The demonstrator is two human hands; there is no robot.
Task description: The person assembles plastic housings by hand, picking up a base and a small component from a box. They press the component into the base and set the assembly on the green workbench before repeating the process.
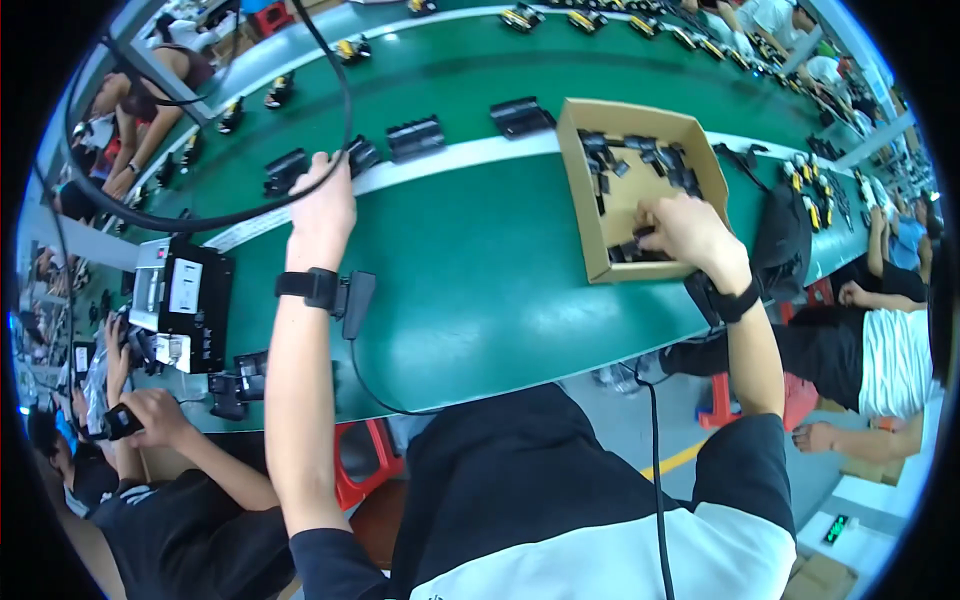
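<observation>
My left hand (325, 203) reaches to the belt's near edge, its fingers curled at a black plastic housing (362, 155); the cable loop crosses in front of it and partly hides the grip. Just left of that hand lies another black housing (286, 171). Inside an open cardboard box (585, 235) on the green table, my right hand (688, 232) has its fingers pinched at a small black plastic part (628, 248) by the near wall. More small black parts (660, 157) lie scattered along the box's far side. Both wrists wear black straps.
Two black housings, one (416, 138) left of another (520, 117), lie along the white strip. A black-and-silver machine (180, 300) stands at left, beside a co-worker's hand (155, 415). Yellow-and-black units (520, 18) line the far belt. A black bag (783, 240) sits right of the box.
</observation>
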